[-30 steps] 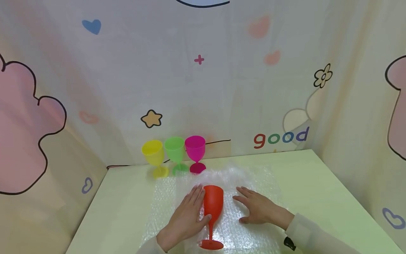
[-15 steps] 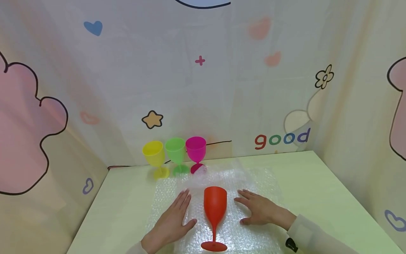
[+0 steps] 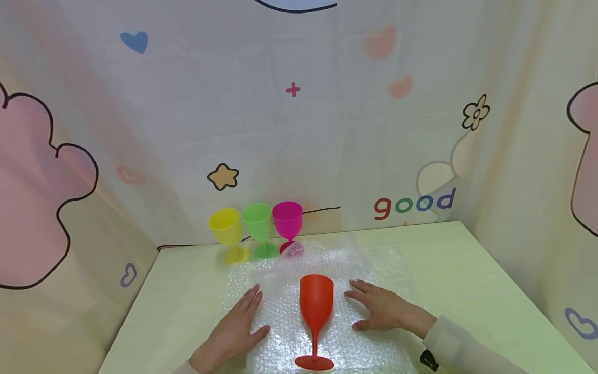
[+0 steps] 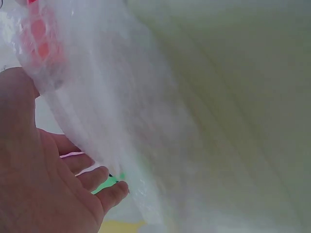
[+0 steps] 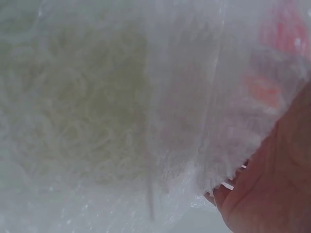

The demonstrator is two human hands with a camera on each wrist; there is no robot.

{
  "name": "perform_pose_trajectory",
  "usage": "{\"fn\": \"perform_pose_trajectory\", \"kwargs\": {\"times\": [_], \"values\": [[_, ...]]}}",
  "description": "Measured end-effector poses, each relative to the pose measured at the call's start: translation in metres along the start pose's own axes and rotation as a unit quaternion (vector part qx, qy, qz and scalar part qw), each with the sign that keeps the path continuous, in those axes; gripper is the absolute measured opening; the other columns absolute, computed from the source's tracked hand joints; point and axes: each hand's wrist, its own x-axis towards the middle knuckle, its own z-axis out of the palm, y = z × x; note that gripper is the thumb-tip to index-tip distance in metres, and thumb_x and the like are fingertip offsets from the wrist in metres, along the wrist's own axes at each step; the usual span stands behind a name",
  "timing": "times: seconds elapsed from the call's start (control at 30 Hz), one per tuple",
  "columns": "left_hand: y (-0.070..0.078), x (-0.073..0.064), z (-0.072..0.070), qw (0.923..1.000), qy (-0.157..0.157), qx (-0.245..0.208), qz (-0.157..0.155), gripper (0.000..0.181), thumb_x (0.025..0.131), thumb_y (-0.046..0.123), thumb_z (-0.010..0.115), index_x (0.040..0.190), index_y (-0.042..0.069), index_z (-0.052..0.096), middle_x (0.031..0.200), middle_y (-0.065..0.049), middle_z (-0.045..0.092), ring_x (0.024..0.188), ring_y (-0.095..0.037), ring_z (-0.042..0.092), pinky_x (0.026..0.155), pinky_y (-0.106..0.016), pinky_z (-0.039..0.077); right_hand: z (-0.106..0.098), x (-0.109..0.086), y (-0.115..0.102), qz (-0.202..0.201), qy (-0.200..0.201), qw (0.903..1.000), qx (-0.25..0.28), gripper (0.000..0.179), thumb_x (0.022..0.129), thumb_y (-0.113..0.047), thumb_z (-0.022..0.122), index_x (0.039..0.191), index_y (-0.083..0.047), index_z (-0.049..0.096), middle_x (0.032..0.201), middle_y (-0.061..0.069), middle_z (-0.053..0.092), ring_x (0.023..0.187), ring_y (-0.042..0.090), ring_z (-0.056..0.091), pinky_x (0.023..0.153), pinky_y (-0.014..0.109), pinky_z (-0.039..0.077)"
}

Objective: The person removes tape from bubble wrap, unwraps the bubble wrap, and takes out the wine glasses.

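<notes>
A red plastic goblet (image 3: 316, 306) lies on its side on a sheet of bubble wrap (image 3: 289, 337), its bowl pointing away from me and its foot near the front. My left hand (image 3: 233, 324) rests at the sheet's left side, fingers straight and thumb held apart, with a gap to the goblet. On the goblet's right, my right hand (image 3: 383, 306) lies on the wrap with fingers and thumb spread. Bubble wrap fills much of the left wrist view beside the left hand (image 4: 58, 170). In the right wrist view, wrap partly hides the fingertips of the right hand (image 5: 272, 179).
Yellow (image 3: 226, 228), green (image 3: 258, 223) and magenta (image 3: 287, 221) goblets stand in a row at the back left of the pale table (image 3: 163, 296). A lifted corner of the wrap covers part of the magenta foot. A printed curtain (image 3: 299, 140) hangs behind.
My left hand has let go of the red goblet and moved left to the side of the wrap. The wrap's back corner now overlaps the magenta foot. My right hand is nearly still.
</notes>
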Motion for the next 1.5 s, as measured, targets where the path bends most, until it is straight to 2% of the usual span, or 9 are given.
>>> {"fn": "perform_pose_trajectory", "kwargs": {"times": [0.23,0.47,0.83,1.07,1.27,1.5], "values": [[-0.015,-0.005,-0.001,0.9995,-0.018,-0.023,-0.010,0.084,0.091,0.049,0.062,0.149,-0.005,0.034,0.162,-0.016,0.025,0.148,-0.039,0.026,0.117,-0.053,0.031,0.001,0.001,0.002,-0.001,0.001,1.0000,-0.002,0.077,0.075,-0.051,0.079,0.143,-0.025,0.051,0.158,0.005,0.039,0.145,0.032,0.036,0.108,0.058,0.042],[-0.026,-0.009,-0.003,0.9990,-0.034,-0.028,-0.012,0.084,0.090,0.050,0.062,0.147,-0.007,0.037,0.160,-0.018,0.030,0.146,-0.042,0.029,0.117,-0.055,0.030,-0.001,-0.001,0.000,-0.007,0.001,1.0000,0.002,0.077,0.076,-0.050,0.078,0.142,-0.023,0.051,0.157,0.007,0.039,0.145,0.033,0.037,0.107,0.058,0.042],[-0.031,-0.011,-0.009,0.9971,-0.054,-0.043,-0.032,0.084,0.090,0.054,0.061,0.146,-0.005,0.039,0.155,-0.022,0.036,0.145,-0.043,0.031,0.115,-0.060,0.030,-0.001,0.001,0.000,0.000,0.006,0.9999,0.011,0.076,0.075,-0.049,0.079,0.141,-0.023,0.053,0.157,0.007,0.039,0.145,0.033,0.037,0.107,0.058,0.042],[-0.031,-0.015,-0.012,0.9958,-0.065,-0.055,-0.034,0.085,0.090,0.053,0.062,0.146,-0.006,0.039,0.154,-0.023,0.038,0.143,-0.045,0.033,0.112,-0.066,0.029,0.003,0.001,0.002,0.000,0.003,0.9997,0.026,0.076,0.074,-0.049,0.080,0.141,-0.024,0.053,0.157,0.006,0.040,0.145,0.034,0.037,0.107,0.060,0.042],[-0.020,-0.013,-0.026,0.9979,-0.038,-0.030,-0.043,0.083,0.088,0.057,0.063,0.148,0.002,0.041,0.156,-0.020,0.036,0.141,-0.044,0.037,0.111,-0.069,0.025,0.003,0.002,0.002,0.001,0.001,0.9996,0.027,0.077,0.075,-0.050,0.079,0.142,-0.024,0.052,0.157,0.006,0.039,0.145,0.033,0.036,0.107,0.060,0.042],[0.005,-0.013,-0.047,0.9982,0.033,0.032,-0.038,0.076,0.088,0.055,0.063,0.145,0.007,0.047,0.160,-0.018,0.028,0.145,-0.042,0.031,0.113,-0.067,0.026,0.003,0.002,0.001,0.001,0.007,0.9997,0.021,0.077,0.074,-0.050,0.080,0.142,-0.025,0.052,0.157,0.005,0.039,0.145,0.033,0.036,0.107,0.059,0.042]]}}
